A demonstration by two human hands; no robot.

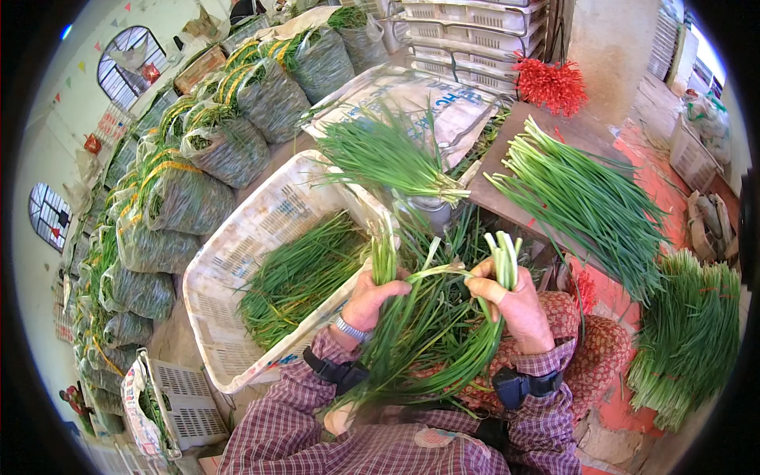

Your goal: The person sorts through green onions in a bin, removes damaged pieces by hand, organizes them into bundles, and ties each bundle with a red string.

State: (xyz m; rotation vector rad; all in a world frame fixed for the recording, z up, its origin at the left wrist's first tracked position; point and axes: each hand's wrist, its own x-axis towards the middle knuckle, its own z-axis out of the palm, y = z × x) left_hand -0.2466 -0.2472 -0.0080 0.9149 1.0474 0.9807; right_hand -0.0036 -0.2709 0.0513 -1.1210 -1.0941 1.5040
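Note:
My left hand is closed around a bunch of green leafy stalks, likely garlic chives, their pale ends pointing up. My right hand holds a smaller bunch with thick white ends and also pinches a yellowish stalk that stretches across between the hands. Long green leaves hang from both bunches over my lap. Beyond my hands, a loose bunch lies across the basket's corner and a metal container. A trimmed-looking pile rests on a brown board at the right.
A white plastic basket with more greens stands at my left. Filled plastic bags line the floor beyond it. Stacked white crates, red ties and a covered crate are ahead. Tied bundles stand at the right.

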